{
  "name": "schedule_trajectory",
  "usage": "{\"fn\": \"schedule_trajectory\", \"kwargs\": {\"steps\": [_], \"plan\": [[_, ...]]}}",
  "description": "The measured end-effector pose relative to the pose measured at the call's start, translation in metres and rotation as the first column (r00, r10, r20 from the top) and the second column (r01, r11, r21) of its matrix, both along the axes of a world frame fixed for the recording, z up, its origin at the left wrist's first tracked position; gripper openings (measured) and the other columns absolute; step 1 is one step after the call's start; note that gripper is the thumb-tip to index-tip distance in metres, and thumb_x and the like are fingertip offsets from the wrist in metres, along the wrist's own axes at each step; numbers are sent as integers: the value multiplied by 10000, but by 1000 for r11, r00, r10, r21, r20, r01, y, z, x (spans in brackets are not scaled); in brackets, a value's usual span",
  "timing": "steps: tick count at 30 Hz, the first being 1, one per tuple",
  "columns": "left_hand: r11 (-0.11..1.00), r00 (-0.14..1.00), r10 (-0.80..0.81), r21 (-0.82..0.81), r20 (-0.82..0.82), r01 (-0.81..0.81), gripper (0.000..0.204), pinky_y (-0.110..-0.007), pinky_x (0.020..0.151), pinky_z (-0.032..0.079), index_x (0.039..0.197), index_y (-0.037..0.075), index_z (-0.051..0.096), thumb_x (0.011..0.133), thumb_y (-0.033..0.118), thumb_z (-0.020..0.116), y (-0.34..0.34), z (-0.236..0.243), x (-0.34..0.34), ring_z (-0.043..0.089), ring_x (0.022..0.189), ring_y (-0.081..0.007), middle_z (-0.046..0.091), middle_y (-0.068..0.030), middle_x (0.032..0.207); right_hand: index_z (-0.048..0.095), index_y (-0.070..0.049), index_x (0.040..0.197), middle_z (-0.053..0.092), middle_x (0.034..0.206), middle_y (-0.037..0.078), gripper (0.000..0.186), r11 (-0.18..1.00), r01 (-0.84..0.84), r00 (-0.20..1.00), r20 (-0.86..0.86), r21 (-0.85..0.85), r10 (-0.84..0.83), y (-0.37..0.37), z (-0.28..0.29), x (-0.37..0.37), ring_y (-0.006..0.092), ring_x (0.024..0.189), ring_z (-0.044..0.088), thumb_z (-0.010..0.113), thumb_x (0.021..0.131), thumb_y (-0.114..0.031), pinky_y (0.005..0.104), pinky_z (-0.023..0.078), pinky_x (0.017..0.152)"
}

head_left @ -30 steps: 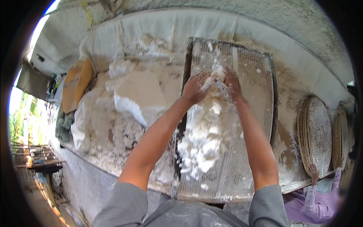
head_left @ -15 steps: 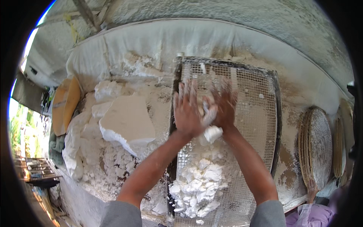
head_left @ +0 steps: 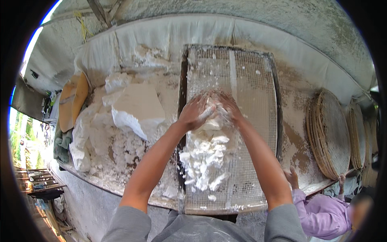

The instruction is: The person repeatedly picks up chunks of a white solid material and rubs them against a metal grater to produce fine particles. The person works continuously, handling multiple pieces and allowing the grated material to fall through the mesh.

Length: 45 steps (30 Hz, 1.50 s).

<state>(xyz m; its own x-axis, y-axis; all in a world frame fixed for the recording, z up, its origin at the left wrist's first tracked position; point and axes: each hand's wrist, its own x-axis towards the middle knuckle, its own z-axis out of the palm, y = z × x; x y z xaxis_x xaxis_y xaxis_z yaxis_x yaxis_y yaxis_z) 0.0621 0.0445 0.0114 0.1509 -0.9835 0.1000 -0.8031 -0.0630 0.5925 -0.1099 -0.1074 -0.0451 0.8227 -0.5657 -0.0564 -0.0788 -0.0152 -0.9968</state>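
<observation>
My left hand (head_left: 196, 111) and my right hand (head_left: 227, 106) come together over a framed wire-mesh screen (head_left: 256, 117). Their fingers curl inward around white crumbly lumps (head_left: 215, 105), some of which show between the palms; the fingertips are partly smeared and dusted white. A heap of broken white chunks (head_left: 203, 159) lies on the mesh just nearer to me than the hands. Left of the screen stands a big white block (head_left: 139, 105) with a smooth top and rough, broken sides.
White crumbs and powder (head_left: 125, 149) cover the bench around the block. A tan curved board (head_left: 72, 103) leans at the left end. Round woven trays (head_left: 328, 133) stand on edge at the right. Another person in a purple top (head_left: 322, 213) is at the lower right, hands near the trays.
My hands have gone from flat, outstretched fingers to curled in around the lumps. The view has shifted, showing more of the bench's front edge and the other person.
</observation>
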Motion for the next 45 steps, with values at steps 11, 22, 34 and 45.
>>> {"fn": "schedule_trajectory", "kwargs": {"steps": [11, 22, 34, 45], "plan": [[893, 930, 322, -383, 176, -237, 500, -566, 1218, 171, 1419, 72, 577, 1002, 300, 421, -25, -21, -9, 288, 1514, -387, 447, -148, 1571, 681, -96, 1292, 590, 1440, 160, 484, 328, 329, 852, 128, -886, -508, 27, 12, 41, 371, 1440, 427, 550, 967, -431, 515, 235, 1228], [956, 957, 208, -249, 203, -155, 652, -456, 1244, 245, 1487, 9, 436, 964, 389, 522, -135, 17, 71, 370, 1446, -405, 436, -255, 1520, 578, -160, 1416, 527, 1509, 85, 416, 511, 97, 935, -97, -854, -340, -112, 28, 122, 268, 1423, 453, 529, 1010, -237, 365, 336, 1202], [885, 960, 182, -390, -215, -255, 754, -494, 1206, 256, 1522, -11, 405, 996, 522, 488, 96, 11, -63, 345, 1463, -434, 362, -260, 1583, 606, -78, 1392, 543, 1490, 154, 500, 485, 365, 862, 91, -795, -499, 130, 56, -42, 370, 1419, 449, 596, 984, -366, 504, 266, 1215], [889, 935, 299, -412, 192, -199, 551, -507, 1244, 144, 1519, 112, 461, 1010, 318, 496, -163, 18, 69, 235, 1533, -374, 389, -173, 1600, 399, -171, 1558, 343, 1617, 179, 567, 498, 27, 773, -298, -867, -560, -86, 67, 110, 363, 1526, 249, 469, 1026, -353, 446, 270, 1235]]}}
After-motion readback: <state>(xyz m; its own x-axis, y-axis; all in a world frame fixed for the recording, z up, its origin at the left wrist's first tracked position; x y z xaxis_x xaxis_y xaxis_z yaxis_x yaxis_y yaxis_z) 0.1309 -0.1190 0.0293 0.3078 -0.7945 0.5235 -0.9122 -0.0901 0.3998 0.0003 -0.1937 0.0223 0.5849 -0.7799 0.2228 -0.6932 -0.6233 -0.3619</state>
